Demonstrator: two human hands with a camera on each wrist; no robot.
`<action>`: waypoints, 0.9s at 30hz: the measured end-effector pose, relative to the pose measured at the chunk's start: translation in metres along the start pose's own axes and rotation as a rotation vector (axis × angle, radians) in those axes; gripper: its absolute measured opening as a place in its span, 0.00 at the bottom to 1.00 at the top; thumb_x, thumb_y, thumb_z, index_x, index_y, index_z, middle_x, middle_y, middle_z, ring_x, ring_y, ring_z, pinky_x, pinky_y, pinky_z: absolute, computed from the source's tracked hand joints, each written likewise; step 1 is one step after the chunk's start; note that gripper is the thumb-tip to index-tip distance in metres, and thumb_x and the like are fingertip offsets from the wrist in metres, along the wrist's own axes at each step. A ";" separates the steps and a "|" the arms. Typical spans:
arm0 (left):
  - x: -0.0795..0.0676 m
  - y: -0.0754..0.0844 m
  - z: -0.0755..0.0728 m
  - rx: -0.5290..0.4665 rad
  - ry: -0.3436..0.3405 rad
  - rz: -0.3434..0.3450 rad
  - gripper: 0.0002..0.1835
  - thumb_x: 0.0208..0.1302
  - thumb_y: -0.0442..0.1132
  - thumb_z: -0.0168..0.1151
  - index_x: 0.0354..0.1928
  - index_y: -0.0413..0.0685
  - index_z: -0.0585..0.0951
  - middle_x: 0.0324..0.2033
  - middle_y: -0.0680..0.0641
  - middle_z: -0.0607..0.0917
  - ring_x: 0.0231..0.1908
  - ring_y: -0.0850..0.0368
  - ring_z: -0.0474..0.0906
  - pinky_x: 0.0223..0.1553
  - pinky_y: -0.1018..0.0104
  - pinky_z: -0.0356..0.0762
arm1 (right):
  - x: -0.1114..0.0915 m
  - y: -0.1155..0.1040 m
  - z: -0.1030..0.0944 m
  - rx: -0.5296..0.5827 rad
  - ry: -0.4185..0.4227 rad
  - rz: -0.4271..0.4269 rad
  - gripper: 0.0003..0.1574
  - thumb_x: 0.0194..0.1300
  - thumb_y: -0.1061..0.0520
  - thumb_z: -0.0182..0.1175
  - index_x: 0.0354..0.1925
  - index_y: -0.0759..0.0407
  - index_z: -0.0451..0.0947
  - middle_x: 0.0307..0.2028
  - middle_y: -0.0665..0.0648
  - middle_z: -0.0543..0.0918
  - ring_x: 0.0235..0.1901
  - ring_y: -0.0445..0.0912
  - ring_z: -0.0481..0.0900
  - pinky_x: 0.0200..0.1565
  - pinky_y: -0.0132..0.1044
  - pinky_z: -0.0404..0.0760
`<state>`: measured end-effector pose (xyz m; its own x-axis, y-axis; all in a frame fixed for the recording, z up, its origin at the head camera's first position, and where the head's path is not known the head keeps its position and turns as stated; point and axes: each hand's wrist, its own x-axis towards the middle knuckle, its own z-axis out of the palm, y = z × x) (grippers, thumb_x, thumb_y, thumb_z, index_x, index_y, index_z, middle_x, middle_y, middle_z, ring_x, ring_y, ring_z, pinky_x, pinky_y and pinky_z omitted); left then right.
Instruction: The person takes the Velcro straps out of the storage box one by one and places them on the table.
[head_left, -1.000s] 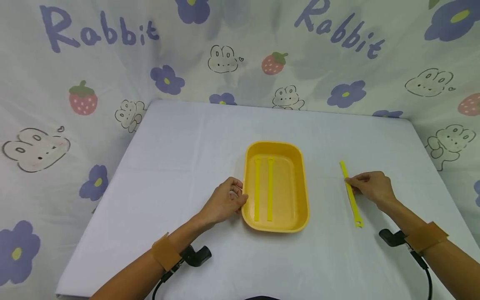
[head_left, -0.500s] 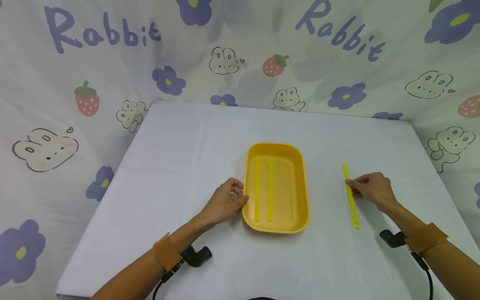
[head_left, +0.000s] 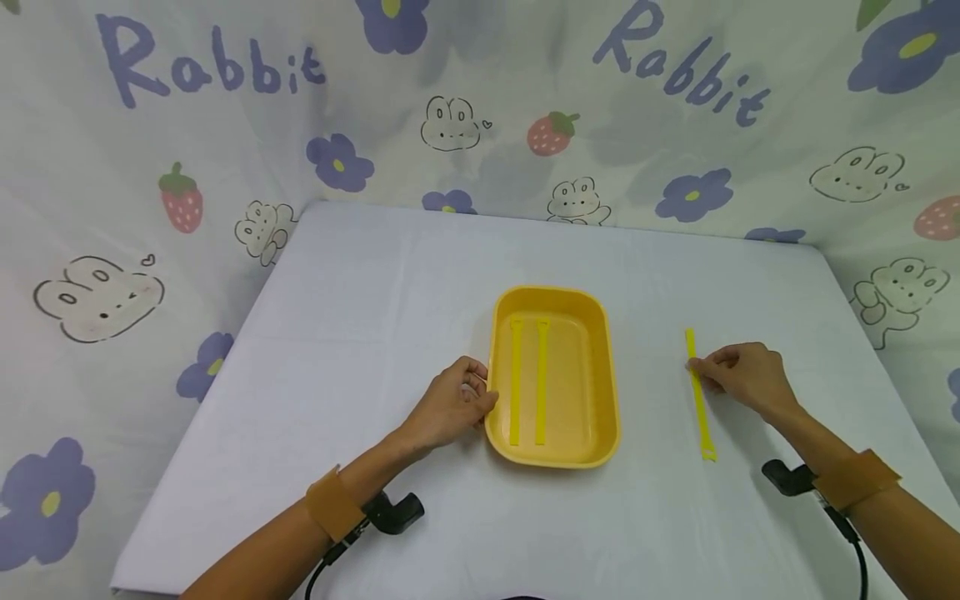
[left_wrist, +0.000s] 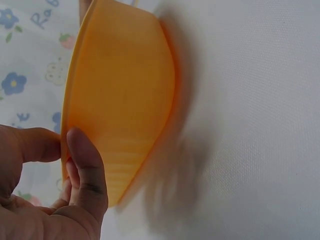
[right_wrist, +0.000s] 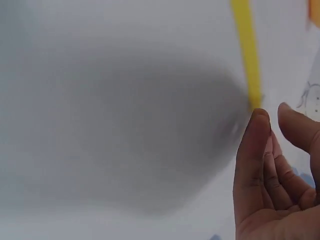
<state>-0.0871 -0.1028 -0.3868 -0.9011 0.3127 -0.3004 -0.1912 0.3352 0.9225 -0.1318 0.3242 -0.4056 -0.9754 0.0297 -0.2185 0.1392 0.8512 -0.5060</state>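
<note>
My left hand (head_left: 448, 404) pinches the left rim of a yellow plastic tray (head_left: 588, 400), the thumb over the rim and the fingers against the outer wall. Two flat yellow cable ties (head_left: 515, 383) with slotted heads lie side by side, lengthwise, in its left half. To the right of the tray, my right hand (head_left: 742, 375) holds a third yellow cable tie (head_left: 701, 412) by its upper part, the slotted head pointing toward me. In the right wrist view this tie (right_wrist: 247, 55) runs up from the index fingertip; its grip there is partly hidden.
A white cloth-covered table (head_left: 360, 292) carries everything. Behind and at the sides hangs a curtain (head_left: 487, 75) printed with rabbits, flowers and strawberries. A black wrist camera (head_left: 393, 512) is strapped to each forearm.
The tie in my right hand has swung so its slotted end lies slightly farther left, and it stands more upright in view. My left hand and the tray have stayed in place.
</note>
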 end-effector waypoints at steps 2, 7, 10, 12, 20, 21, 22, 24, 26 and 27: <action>0.000 -0.001 0.000 0.003 0.000 0.000 0.18 0.67 0.32 0.59 0.56 0.33 0.69 0.37 0.43 0.77 0.27 0.58 0.78 0.33 0.60 0.84 | 0.001 -0.005 -0.003 -0.014 0.022 -0.054 0.29 0.67 0.42 0.65 0.41 0.70 0.83 0.27 0.57 0.88 0.25 0.44 0.83 0.24 0.33 0.77; 0.000 -0.001 0.000 0.009 0.007 -0.003 0.18 0.67 0.32 0.59 0.55 0.33 0.70 0.37 0.43 0.77 0.27 0.58 0.78 0.33 0.58 0.85 | 0.001 -0.032 -0.013 -0.034 0.103 -0.229 0.22 0.65 0.46 0.68 0.42 0.65 0.84 0.31 0.59 0.89 0.30 0.51 0.86 0.27 0.32 0.76; -0.001 0.000 0.000 0.009 0.008 -0.008 0.18 0.67 0.32 0.59 0.55 0.33 0.70 0.37 0.43 0.77 0.27 0.58 0.78 0.33 0.59 0.84 | -0.001 -0.053 -0.016 -0.038 0.118 -0.325 0.19 0.65 0.47 0.68 0.43 0.61 0.85 0.34 0.58 0.89 0.36 0.54 0.87 0.31 0.29 0.79; 0.000 0.000 0.000 0.009 0.009 -0.011 0.17 0.67 0.32 0.59 0.55 0.34 0.70 0.37 0.43 0.77 0.26 0.58 0.78 0.33 0.59 0.84 | -0.002 -0.067 -0.017 -0.032 0.094 -0.378 0.17 0.64 0.48 0.69 0.45 0.59 0.85 0.37 0.56 0.89 0.38 0.52 0.87 0.34 0.25 0.81; -0.001 0.003 0.001 0.023 0.019 -0.019 0.17 0.67 0.33 0.59 0.54 0.36 0.70 0.37 0.43 0.77 0.26 0.58 0.78 0.33 0.59 0.84 | -0.007 -0.109 -0.013 -0.008 -0.076 -0.576 0.22 0.60 0.51 0.72 0.51 0.56 0.83 0.47 0.53 0.87 0.46 0.50 0.85 0.47 0.43 0.86; -0.001 0.003 0.001 0.023 0.018 -0.021 0.17 0.67 0.33 0.60 0.54 0.36 0.70 0.37 0.44 0.77 0.26 0.58 0.78 0.33 0.59 0.84 | -0.007 -0.112 -0.012 -0.011 -0.100 -0.604 0.24 0.59 0.51 0.73 0.53 0.56 0.82 0.49 0.53 0.87 0.48 0.50 0.84 0.49 0.46 0.86; -0.002 0.003 0.001 0.023 0.019 -0.021 0.17 0.67 0.33 0.60 0.54 0.36 0.70 0.37 0.43 0.77 0.26 0.57 0.78 0.33 0.58 0.84 | -0.007 -0.115 -0.010 -0.012 -0.125 -0.624 0.26 0.58 0.51 0.74 0.54 0.56 0.82 0.50 0.53 0.86 0.50 0.51 0.84 0.51 0.49 0.84; -0.002 0.002 0.001 0.021 0.019 -0.022 0.17 0.67 0.33 0.60 0.54 0.36 0.70 0.37 0.43 0.77 0.26 0.57 0.77 0.33 0.58 0.84 | -0.009 -0.119 -0.007 -0.016 -0.172 -0.657 0.31 0.56 0.49 0.75 0.57 0.54 0.81 0.53 0.51 0.85 0.54 0.51 0.82 0.56 0.52 0.81; -0.002 0.003 0.002 0.021 0.021 -0.021 0.17 0.67 0.33 0.60 0.54 0.36 0.70 0.37 0.43 0.77 0.26 0.57 0.77 0.33 0.57 0.84 | -0.009 -0.122 -0.003 -0.019 -0.216 -0.683 0.34 0.55 0.47 0.76 0.59 0.53 0.80 0.57 0.49 0.84 0.58 0.50 0.80 0.59 0.53 0.79; -0.002 0.003 0.002 0.024 0.021 -0.020 0.17 0.67 0.33 0.60 0.54 0.36 0.70 0.37 0.43 0.77 0.26 0.57 0.77 0.33 0.57 0.84 | -0.010 -0.123 -0.001 -0.017 -0.236 -0.695 0.35 0.55 0.47 0.76 0.59 0.52 0.79 0.58 0.49 0.83 0.60 0.51 0.79 0.61 0.53 0.78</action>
<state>-0.0850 -0.1011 -0.3842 -0.9053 0.2866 -0.3135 -0.2005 0.3622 0.9103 -0.1396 0.2193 -0.3402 -0.7745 -0.6320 -0.0266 -0.5027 0.6406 -0.5805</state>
